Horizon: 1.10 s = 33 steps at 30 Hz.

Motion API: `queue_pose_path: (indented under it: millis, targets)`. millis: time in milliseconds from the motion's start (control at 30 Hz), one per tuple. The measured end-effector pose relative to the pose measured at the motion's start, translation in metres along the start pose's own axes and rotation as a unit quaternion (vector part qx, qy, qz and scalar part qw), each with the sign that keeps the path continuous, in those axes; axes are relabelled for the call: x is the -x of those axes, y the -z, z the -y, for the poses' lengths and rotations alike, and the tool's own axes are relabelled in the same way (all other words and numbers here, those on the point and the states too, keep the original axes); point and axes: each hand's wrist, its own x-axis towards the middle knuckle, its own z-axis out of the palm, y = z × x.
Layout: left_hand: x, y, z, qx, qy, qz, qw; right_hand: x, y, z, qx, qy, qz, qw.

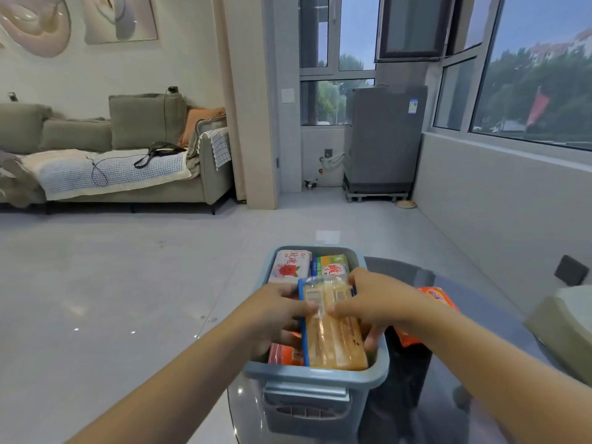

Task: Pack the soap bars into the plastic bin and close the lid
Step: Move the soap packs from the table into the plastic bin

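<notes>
Yellow soap pack [333,328] lies lengthwise along the plastic bin [315,378], atop other bars. Left hand [275,310] and right hand [376,301] grip its opposite long edges.

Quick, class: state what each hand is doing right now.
Left hand: holds the clear-wrapped yellow soap pack by its left edge.
Right hand: holds the same pack's right edge.

I see a shiny pale floor [128,267] far past my hands. A green sofa [105,161] sits off to their left by a white wall [179,52]. Big windows [531,68] to their right show trees and daylight.
</notes>
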Motion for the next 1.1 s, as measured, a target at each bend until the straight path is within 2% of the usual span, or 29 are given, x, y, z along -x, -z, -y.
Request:
queue_pose_path:
  millis: [167,233,333,400,533,667,833,967,1100]
  targets:
    - [-0.012,-0.001,0.003,-0.077,0.041,0.015,0.996,-0.013,0.002,0.01,0.056,-0.064,0.05,0.995]
    - [-0.018,-0.002,0.0,-0.104,0.06,0.028,0.992,-0.016,0.002,0.012,0.127,-0.058,0.055,0.989]
    - [-0.026,-0.007,-0.002,-0.164,0.063,0.037,0.984,-0.024,0.004,0.01,0.333,0.014,-0.014,0.943]
    - [-0.03,-0.011,-0.002,-0.206,0.059,0.027,0.976,-0.029,0.005,0.003,0.376,0.029,-0.065,0.924]
    - [-0.036,-0.013,0.001,-0.212,0.061,0.024,0.975,-0.03,0.009,-0.02,0.309,0.061,-0.134,0.939]
    - [-0.039,-0.021,0.007,-0.205,0.035,0.003,0.978,-0.029,0.011,-0.044,0.09,0.065,-0.079,0.991]
    - [-0.036,-0.029,0.01,-0.272,-0.003,-0.037,0.962,-0.033,-0.003,-0.059,0.023,0.08,-0.123,0.989]
    - [-0.03,-0.028,0.008,-0.28,-0.014,-0.037,0.959,-0.024,-0.007,-0.067,-0.006,0.114,-0.122,0.986]
    - [-0.02,-0.035,0.008,-0.293,-0.071,-0.114,0.947,-0.004,-0.007,-0.077,-0.067,0.154,-0.119,0.979]
